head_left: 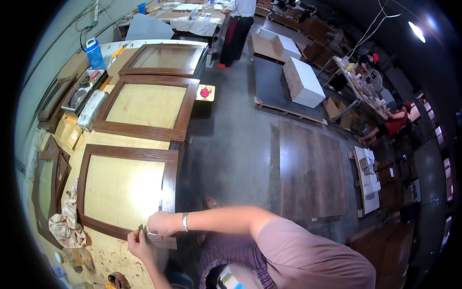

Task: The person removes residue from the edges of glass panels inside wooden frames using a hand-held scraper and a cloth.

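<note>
My desk (103, 257), pale-topped and stained at its near end, stretches away from me on the left side. Three brown wooden frames lie flat on it in a single row: the near frame (132, 154) at my hands, the middle frame (137, 132) and the far frame (154, 70) beyond. More side frames (44, 176) line the desk's left edge, at least two, overlapping too much for a firm count.

From my right hand (162, 224) and left hand (138, 245), the near frame lies ahead and to the left; both meet it around its near right corner. Its near rail (108, 228) runs leftward from there, but the lens bends the edges and I cannot tell which way the long axis goes. My right hand is the nearer, over the corner; my left is just beside it, on the near side of the rail.

Down the left stand or lie one crumpled cloth (67, 224), one whitish block (93, 111), one blue jug (95, 54) and one clear bottle (79, 257). My right fingers are curled, one metal bracelet (185, 221) at the wrist; whether they grip anything, I cannot tell. My left thumb and finger pinch one small dark piece (141, 228).
</note>
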Demonstrator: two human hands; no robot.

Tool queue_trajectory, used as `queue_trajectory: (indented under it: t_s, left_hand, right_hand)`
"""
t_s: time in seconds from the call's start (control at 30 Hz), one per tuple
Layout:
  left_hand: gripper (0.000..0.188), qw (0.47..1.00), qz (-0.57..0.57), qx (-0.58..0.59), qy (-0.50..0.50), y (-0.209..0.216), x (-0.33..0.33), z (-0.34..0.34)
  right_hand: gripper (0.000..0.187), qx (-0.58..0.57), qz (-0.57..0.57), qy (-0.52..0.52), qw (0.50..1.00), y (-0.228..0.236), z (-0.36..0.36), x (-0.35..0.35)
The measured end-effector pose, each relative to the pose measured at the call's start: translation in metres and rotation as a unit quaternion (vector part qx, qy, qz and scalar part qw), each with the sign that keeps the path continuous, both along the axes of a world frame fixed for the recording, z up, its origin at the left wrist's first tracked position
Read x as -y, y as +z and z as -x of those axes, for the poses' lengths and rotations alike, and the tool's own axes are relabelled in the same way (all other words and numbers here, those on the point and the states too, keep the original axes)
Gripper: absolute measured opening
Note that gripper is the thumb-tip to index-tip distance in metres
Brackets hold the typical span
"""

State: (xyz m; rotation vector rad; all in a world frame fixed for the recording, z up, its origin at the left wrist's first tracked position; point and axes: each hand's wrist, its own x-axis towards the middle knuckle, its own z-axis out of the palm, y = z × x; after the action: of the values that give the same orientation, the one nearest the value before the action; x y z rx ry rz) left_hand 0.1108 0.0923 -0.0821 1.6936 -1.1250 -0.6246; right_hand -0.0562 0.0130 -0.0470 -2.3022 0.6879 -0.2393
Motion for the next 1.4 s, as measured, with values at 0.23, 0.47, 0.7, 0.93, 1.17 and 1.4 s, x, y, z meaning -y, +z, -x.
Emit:
queue_trajectory:
  t_s: [0.23,0.47,0.7,0.93,1.17,1.4]
  left_hand:
    - [0.003,1.0,0.005,-0.001,0.019,0.014,0.0,0.011]
    - [0.007,1.0,0.005,0.024,0.018,0.007,0.0,0.008]
    - [0.012,1.0,0.013,0.026,0.006,0.005,0.001,0.008]
    - [0.016,1.0,0.008,0.022,0.013,0.011,0.0,0.013]
    - [0.007,0.999,-0.002,0.04,-0.013,-0.005,0.0,-0.001]
    - [0.008,0.999,0.01,0.047,-0.021,-0.015,0.001,-0.004]
  right_hand:
    - [0.012,-0.039,0.034,0.017,0.999,-0.011,-0.004,0.0]
    - [0.009,-0.084,0.059,0.016,0.995,0.006,-0.005,-0.004]
    - [0.01,-0.059,0.087,0.015,0.994,0.005,-0.007,-0.012]
    - [0.014,-0.036,0.168,0.015,0.985,-0.004,-0.014,-0.028]
    - [0.017,-0.016,0.214,0.008,0.977,-0.008,-0.015,-0.032]
    - [0.015,-0.029,0.253,0.007,0.967,-0.01,-0.012,-0.037]
